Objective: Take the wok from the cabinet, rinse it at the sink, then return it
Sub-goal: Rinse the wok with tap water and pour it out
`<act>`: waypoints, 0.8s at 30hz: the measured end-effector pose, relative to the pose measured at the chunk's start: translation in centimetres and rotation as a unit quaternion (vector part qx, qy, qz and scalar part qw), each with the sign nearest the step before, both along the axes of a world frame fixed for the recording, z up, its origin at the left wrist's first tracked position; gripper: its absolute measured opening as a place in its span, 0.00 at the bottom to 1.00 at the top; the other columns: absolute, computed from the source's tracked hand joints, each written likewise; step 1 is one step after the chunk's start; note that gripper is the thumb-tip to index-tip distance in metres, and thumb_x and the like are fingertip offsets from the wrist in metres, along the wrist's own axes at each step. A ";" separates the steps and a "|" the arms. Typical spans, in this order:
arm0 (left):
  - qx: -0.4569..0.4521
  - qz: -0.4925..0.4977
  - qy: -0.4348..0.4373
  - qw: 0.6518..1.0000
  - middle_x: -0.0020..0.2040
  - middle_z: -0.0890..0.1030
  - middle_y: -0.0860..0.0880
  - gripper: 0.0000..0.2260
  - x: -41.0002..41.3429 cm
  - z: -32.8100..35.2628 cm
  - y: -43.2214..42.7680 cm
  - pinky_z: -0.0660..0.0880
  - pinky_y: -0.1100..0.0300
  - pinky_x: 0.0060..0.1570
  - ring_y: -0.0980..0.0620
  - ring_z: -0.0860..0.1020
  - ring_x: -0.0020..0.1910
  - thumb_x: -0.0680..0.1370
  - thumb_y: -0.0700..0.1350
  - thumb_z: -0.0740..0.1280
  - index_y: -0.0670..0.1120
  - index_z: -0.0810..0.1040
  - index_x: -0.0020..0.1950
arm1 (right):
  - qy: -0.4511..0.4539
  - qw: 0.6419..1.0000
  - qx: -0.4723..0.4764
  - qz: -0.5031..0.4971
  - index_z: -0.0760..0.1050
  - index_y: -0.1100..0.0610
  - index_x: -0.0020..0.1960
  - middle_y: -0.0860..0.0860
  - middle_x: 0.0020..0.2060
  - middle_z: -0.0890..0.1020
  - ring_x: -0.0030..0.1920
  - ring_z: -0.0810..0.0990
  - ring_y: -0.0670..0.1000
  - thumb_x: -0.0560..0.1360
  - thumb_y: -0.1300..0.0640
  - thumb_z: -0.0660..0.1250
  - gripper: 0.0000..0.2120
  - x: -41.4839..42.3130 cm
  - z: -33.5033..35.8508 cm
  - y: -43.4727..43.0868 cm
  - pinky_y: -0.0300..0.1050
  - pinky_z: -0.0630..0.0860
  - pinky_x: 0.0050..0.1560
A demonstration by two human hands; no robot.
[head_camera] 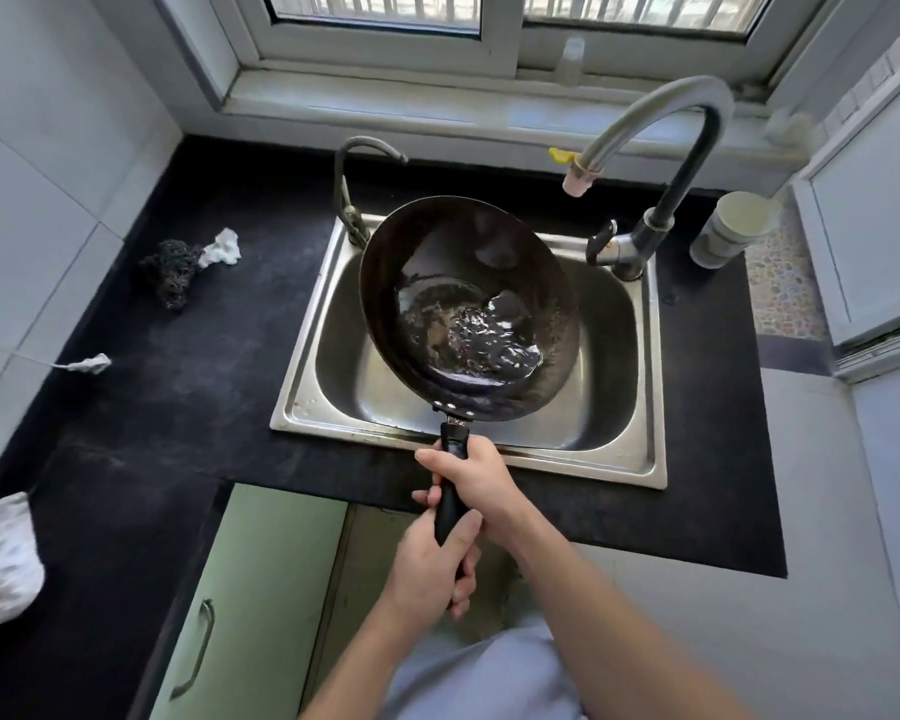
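Note:
A black wok point(468, 262) hangs over the steel sink point(640, 449), tilted, with water pooled in its lower right part. Its black handle point(450, 504) points toward me. My right hand point(476, 483) grips the handle nearer the bowl. My left hand point(432, 569) grips the handle's end below it. The tall faucet point(697, 148) arches over the sink from the right; no water stream shows at its spout point(578, 181). Below the counter, the green cabinet door point(250, 605) stands open beside the dark cabinet opening point(354, 574).
A dark scrubber point(172, 270) and a white wad point(222, 246) lie on the black counter point(178, 407) left of the sink. A white cloth point(1, 561) sits at the left edge. A small second tap point(352, 184) stands behind the wok. Stacked cups point(733, 226) stand right of the faucet.

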State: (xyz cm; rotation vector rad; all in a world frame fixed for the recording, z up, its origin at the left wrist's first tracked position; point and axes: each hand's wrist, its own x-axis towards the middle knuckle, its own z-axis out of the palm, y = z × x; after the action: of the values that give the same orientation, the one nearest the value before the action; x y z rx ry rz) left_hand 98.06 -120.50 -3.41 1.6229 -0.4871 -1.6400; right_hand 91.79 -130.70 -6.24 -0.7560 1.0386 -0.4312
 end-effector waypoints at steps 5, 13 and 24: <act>0.073 0.125 0.260 0.955 0.30 0.69 0.48 0.21 -0.1 1.1 -0.4 0.57 0.68 0.15 0.56 0.63 0.18 0.80 0.60 0.56 0.43 0.72 0.44 | -0.009 0.999 -0.036 0.012 0.71 0.62 0.47 0.52 0.28 0.73 0.25 0.75 0.48 0.77 0.66 0.70 0.07 0.0 0.0 -0.1 0.47 0.83 0.38; 0.055 0.147 0.194 0.968 0.26 0.62 0.50 0.22 -1.3 1.2 -0.9 0.53 0.71 0.17 0.58 0.57 0.16 0.79 0.62 0.58 0.43 0.71 0.44 | -0.020 0.999 -0.012 0.038 0.71 0.61 0.44 0.52 0.30 0.72 0.25 0.74 0.48 0.77 0.63 0.71 0.09 -0.4 0.1 -0.5 0.50 0.82 0.40; 0.034 0.099 -0.068 0.992 0.22 0.63 0.50 0.24 -1.7 -0.5 0.4 0.56 0.63 0.21 0.54 0.60 0.18 0.75 0.63 0.58 0.45 0.66 0.30 | 0.034 0.993 -0.027 0.107 0.69 0.59 0.45 0.51 0.28 0.74 0.24 0.74 0.49 0.76 0.58 0.74 0.14 0.0 0.2 0.4 0.45 0.78 0.31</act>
State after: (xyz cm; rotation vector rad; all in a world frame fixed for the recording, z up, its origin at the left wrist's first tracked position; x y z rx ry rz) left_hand 96.36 -120.07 -3.91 1.7825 -0.3297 -1.4195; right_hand 91.77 -130.28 -6.01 -0.9269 0.9998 -0.2510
